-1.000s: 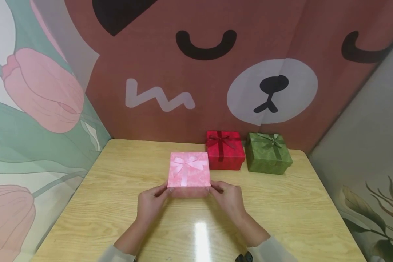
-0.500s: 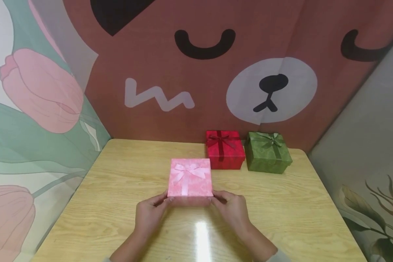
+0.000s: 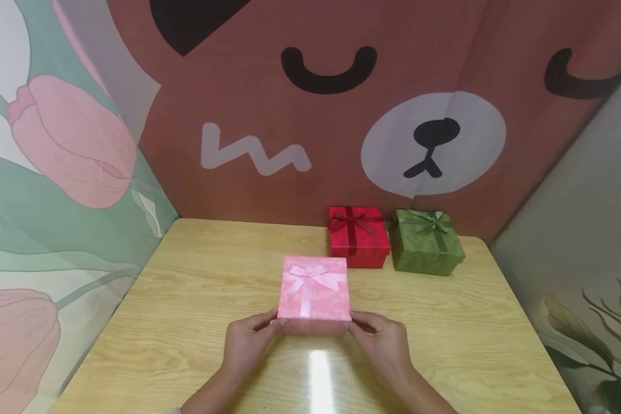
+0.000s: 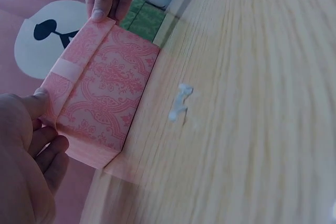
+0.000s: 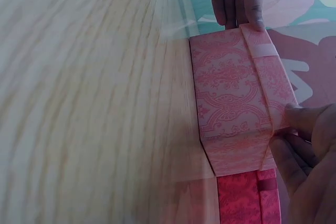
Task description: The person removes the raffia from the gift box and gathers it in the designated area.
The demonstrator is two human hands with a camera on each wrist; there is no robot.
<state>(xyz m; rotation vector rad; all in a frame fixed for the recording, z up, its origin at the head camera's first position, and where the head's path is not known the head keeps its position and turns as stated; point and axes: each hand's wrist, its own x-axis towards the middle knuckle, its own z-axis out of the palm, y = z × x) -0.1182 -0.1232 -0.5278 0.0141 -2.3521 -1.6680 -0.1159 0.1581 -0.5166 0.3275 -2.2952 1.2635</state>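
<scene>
A pink gift box (image 3: 321,296) with a pale pink ribbon bow on its lid sits near the middle of the table. My left hand (image 3: 250,345) holds its near left corner, thumb on the front of the lid and fingers along the side. At the near right corner, my right hand (image 3: 385,348) grips the lid's edge in the same way. The left wrist view shows the box's patterned front (image 4: 107,85) standing on the wood, the lid on top. Both thumbs press on the lid's rim in the right wrist view, where the ribbon (image 5: 262,50) crosses it.
Behind the pink box, a red gift box (image 3: 359,256) with a dark red bow stands at the table's back. Just right of it is a green gift box (image 3: 426,259). A bear-printed cloth (image 3: 238,190) hangs behind the wooden table (image 3: 186,276). A pale mark (image 4: 180,101) lies on the tabletop.
Both hands have drawn the pink box toward me and slightly right, away from its place beside the red box. The red and green boxes have stayed put.
</scene>
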